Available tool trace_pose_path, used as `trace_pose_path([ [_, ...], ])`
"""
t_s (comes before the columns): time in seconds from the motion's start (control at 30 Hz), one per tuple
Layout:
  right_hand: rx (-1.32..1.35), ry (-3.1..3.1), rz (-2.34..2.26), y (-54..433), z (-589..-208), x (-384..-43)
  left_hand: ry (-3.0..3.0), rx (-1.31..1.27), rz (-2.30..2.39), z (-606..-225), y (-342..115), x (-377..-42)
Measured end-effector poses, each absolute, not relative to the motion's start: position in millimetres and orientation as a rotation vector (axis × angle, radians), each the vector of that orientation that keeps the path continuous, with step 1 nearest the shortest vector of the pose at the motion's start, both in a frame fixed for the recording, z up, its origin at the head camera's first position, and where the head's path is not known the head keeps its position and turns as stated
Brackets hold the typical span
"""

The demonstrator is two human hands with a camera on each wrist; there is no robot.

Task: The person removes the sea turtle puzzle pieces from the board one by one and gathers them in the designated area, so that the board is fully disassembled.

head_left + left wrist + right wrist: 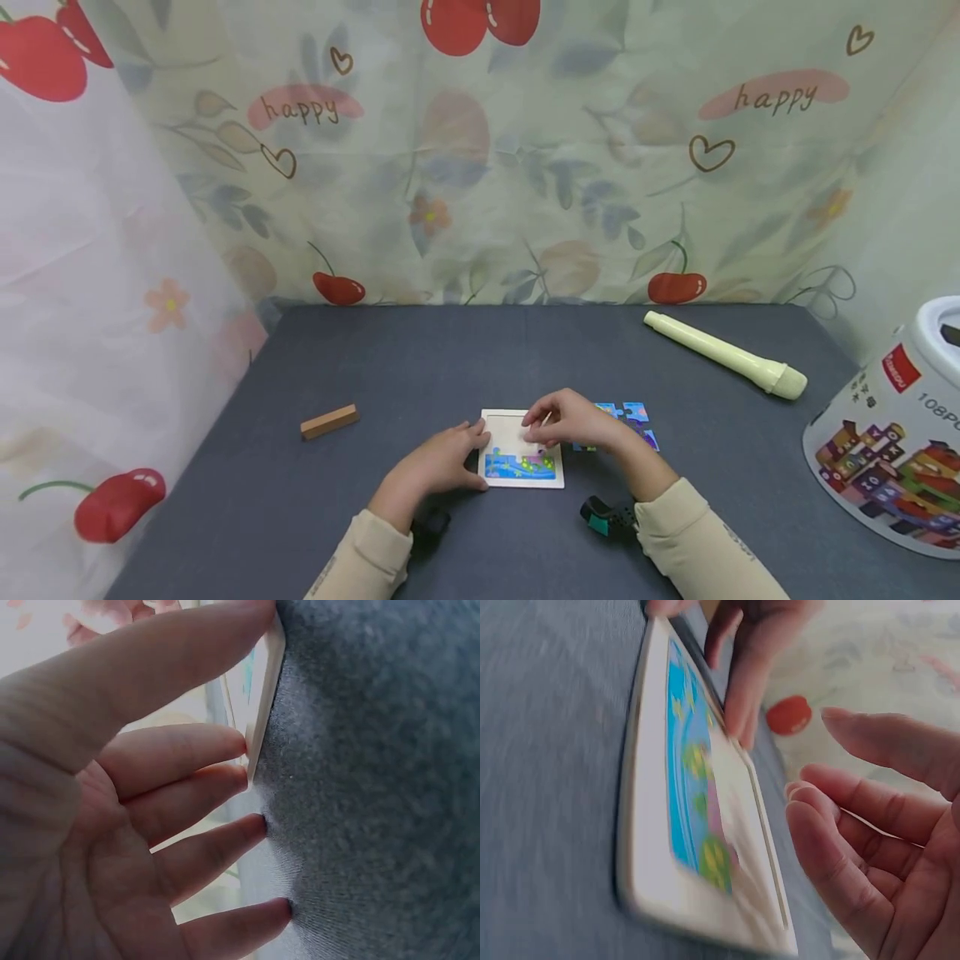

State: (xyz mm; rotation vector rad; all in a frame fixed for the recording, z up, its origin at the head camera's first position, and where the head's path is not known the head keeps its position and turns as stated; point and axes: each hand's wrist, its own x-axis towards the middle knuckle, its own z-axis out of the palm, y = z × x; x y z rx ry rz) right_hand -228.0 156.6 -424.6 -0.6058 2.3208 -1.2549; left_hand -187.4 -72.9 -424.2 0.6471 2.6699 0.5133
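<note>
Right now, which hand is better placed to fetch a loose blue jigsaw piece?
Probably the right hand: apparently empty, it is nearer the loose blue jigsaw pieces, while the left hand touches the pale rectangular puzzle frame.

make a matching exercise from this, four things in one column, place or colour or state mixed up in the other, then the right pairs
1. left hand
2. loose puzzle pieces
3. wooden block
4. microphone-shaped object

A. brown, toward the left of the table
B. touching the puzzle tray
C. pale yellow, lying at the far right
D. partly hidden by the right hand and forearm

Pairs: 1-B, 2-D, 3-A, 4-C
</note>
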Motion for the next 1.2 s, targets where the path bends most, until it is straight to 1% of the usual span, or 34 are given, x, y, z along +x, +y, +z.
trace_pose_path([
  [0.2,-0.661,2.29,-1.211,134,-424,-227,2.665,0.622,0.519,-425,-72,-187],
  [0.47,-0.666,2.298,-1.137,114,-424,-223,2.673,0.647,0.547,-425,-74,-188],
  [0.83,-0.678,2.335,-1.127,106,-435,-217,2.684,0.667,0.573,-425,-75,-188],
  [1.2,-0.589,2.406,-1.136,103,-441,-215,2.688,0.691,0.561,-426,-75,-188],
])
